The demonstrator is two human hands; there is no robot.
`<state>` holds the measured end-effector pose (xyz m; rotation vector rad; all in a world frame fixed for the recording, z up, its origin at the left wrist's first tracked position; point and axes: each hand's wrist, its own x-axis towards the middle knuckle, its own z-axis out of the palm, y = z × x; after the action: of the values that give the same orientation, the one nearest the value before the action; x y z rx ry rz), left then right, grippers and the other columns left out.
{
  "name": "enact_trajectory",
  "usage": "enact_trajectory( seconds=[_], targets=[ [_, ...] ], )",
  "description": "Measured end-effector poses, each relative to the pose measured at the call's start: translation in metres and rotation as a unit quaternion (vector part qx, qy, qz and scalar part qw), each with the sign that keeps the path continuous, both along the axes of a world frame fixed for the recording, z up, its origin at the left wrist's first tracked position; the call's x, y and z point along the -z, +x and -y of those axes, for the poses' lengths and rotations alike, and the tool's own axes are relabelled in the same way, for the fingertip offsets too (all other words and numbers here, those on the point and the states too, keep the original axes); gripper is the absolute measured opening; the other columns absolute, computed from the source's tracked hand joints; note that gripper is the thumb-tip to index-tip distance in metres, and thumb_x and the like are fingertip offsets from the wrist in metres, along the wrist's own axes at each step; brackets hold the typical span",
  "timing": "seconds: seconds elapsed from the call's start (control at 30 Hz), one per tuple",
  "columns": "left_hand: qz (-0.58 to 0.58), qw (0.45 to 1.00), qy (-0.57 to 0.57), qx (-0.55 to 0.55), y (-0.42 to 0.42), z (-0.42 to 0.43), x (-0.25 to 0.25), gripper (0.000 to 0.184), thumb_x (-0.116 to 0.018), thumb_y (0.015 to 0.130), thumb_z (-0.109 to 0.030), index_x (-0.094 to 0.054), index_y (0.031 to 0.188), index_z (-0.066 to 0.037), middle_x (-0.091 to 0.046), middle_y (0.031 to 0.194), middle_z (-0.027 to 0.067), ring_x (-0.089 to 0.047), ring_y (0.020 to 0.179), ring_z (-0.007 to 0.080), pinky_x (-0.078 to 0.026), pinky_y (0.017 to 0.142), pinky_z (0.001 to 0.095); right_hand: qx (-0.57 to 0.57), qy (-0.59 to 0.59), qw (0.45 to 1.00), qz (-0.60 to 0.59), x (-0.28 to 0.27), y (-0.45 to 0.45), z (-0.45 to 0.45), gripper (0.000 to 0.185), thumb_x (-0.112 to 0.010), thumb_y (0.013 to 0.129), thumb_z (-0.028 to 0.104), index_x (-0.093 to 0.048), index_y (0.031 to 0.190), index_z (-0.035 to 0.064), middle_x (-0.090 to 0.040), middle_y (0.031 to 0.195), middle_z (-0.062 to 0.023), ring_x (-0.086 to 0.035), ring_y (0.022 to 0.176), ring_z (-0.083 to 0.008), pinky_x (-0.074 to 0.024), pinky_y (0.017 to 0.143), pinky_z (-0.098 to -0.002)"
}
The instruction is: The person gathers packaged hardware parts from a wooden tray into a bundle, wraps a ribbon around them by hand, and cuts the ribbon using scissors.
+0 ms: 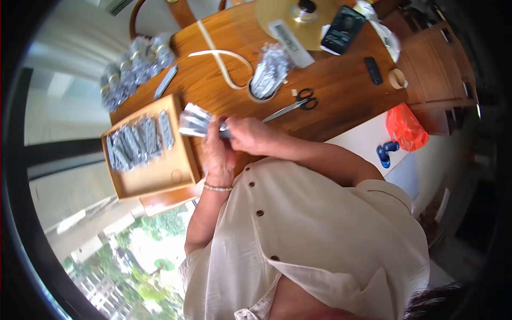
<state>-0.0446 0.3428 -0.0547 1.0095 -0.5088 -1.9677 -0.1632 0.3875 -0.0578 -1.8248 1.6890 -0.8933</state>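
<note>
My left hand, with a beaded bracelet at its wrist, is closed round a bundle of clear-wrapped grey strips. My right hand grips the near end of the same bundle, its fingers partly hidden behind the left ones. Just left of the hands lies a shallow wooden tray with several clear-wrapped grey strips in a row. A thin ring, perhaps a rubber band, rests on the tray's bottom. Beyond my right hand, black-handled scissors lie on the table.
Banded plastic-wrapped bundles line the table's far left edge. A cup is filled with wrapped pieces. Around it are a pale strap, a phone, a remote and a tape roll. A red bag is at right.
</note>
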Motion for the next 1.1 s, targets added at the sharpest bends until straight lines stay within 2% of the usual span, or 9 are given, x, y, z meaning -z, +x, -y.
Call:
enact_trajectory(
  seconds=[0.07, 0.13, 0.2, 0.37, 0.53, 0.6, 0.63, 0.9, 1.1],
  targets=[
    [-0.022, 0.998, -0.055, 0.002, -0.001, -0.002, -0.001, 0.033, -0.066, 0.093, -0.028, -0.06, 0.109, 0.0, -0.065, 0.103, 0.0104, -0.062, 0.094, 0.0223, -0.051, 0.084, 0.0378, 0.011, 0.041, 0.998, 0.041, 0.0, -0.004, 0.002, 0.04, -0.065, 0.079, 0.016, -0.054, 0.113, -0.0016, -0.065, 0.089, -0.0247, -0.064, 0.08, -0.0438, -0.0529, 0.068, -0.0479],
    [-0.055, 0.995, -0.038, 0.079, 0.01, -0.004, -0.017, 0.041, -0.067, 0.091, -0.031, -0.055, 0.118, -0.003, -0.062, 0.108, 0.0087, -0.059, 0.101, 0.0214, -0.049, 0.086, 0.0404, 0.023, 0.281, 0.94, 0.191, -0.045, -0.015, 0.002, 0.028, -0.061, 0.087, 0.015, -0.056, 0.109, -0.0028, -0.067, 0.085, -0.0157, -0.069, 0.07, -0.0228, -0.055, 0.058, -0.0361],
    [-0.082, 0.983, -0.065, 0.151, 0.023, -0.003, -0.017, 0.054, -0.07, 0.087, -0.035, -0.048, 0.125, -0.004, -0.06, 0.112, 0.0096, -0.058, 0.102, 0.0232, -0.047, 0.086, 0.0439, -0.033, 0.22, 0.916, 0.335, -0.032, -0.026, -0.002, 0.028, -0.062, 0.09, 0.02, -0.057, 0.104, -0.0026, -0.064, 0.08, -0.0105, -0.063, 0.065, -0.0129, -0.0554, 0.054, -0.0303],
    [-0.223, 0.93, -0.102, 0.272, 0.035, 0.008, -0.025, 0.075, -0.075, 0.082, -0.038, -0.039, 0.137, 0.0, -0.057, 0.126, 0.0168, -0.058, 0.113, 0.0275, -0.05, 0.092, 0.0448, -0.134, 0.26, 0.706, 0.645, -0.019, -0.028, -0.007, 0.025, -0.059, 0.093, 0.019, -0.058, 0.107, -0.0015, -0.062, 0.091, -0.013, -0.058, 0.062, -0.0126, -0.0581, 0.054, -0.0329],
    [-0.237, 0.926, -0.146, 0.255, 0.022, 0.014, -0.009, 0.097, -0.079, 0.075, -0.042, -0.028, 0.147, -0.002, -0.035, 0.149, 0.0253, -0.027, 0.143, 0.0377, -0.039, 0.109, 0.0487, -0.179, 0.298, 0.596, 0.724, -0.014, -0.015, -0.011, 0.028, -0.059, 0.093, 0.02, -0.059, 0.11, -0.003, -0.062, 0.093, -0.0152, -0.058, 0.061, -0.0131, -0.0604, 0.054, -0.036],
    [-0.262, 0.914, -0.13, 0.283, 0.024, 0.015, -0.005, 0.095, -0.079, 0.075, -0.04, -0.029, 0.147, -0.002, -0.034, 0.15, 0.0256, -0.031, 0.141, 0.0384, -0.042, 0.107, 0.048, -0.167, 0.303, 0.589, 0.73, -0.008, -0.015, -0.013, 0.03, -0.059, 0.093, 0.022, -0.059, 0.11, -0.0024, -0.063, 0.094, -0.0157, -0.06, 0.061, -0.0138, -0.0604, 0.053, -0.036],
    [-0.3, 0.905, -0.109, 0.279, 0.024, 0.015, -0.005, 0.082, -0.076, 0.081, -0.031, -0.033, 0.143, 0.0, -0.045, 0.142, 0.026, -0.053, 0.124, 0.0344, -0.051, 0.097, 0.045, -0.166, 0.305, 0.584, 0.734, -0.005, -0.015, -0.014, 0.03, -0.059, 0.093, 0.022, -0.06, 0.111, -0.0021, -0.063, 0.094, -0.0158, -0.06, 0.062, -0.014, -0.0605, 0.053, -0.036],
    [-0.16, 0.955, -0.092, 0.23, 0.022, 0.01, -0.01, 0.042, -0.066, 0.088, -0.025, -0.051, 0.12, -0.002, -0.064, 0.095, 0.0131, -0.046, 0.129, 0.0432, -0.047, 0.101, 0.0493, -0.15, 0.321, 0.537, 0.766, 0.004, -0.015, -0.015, 0.032, -0.058, 0.094, 0.024, -0.057, 0.117, 0.0012, -0.065, 0.1, -0.0191, -0.066, 0.07, -0.0211, -0.0622, 0.063, -0.0414],
    [-0.128, 0.966, -0.071, 0.214, 0.024, 0.009, -0.015, 0.029, -0.065, 0.088, -0.014, -0.055, 0.113, -0.002, -0.064, 0.089, 0.0115, -0.058, 0.116, 0.0367, -0.053, 0.093, 0.0449, -0.164, 0.4, 0.661, 0.614, -0.006, -0.038, -0.01, 0.04, -0.061, 0.095, 0.036, -0.054, 0.118, 0.0043, -0.064, 0.108, -0.0135, -0.065, 0.08, -0.0217, -0.0587, 0.072, -0.0414]
  ],
)
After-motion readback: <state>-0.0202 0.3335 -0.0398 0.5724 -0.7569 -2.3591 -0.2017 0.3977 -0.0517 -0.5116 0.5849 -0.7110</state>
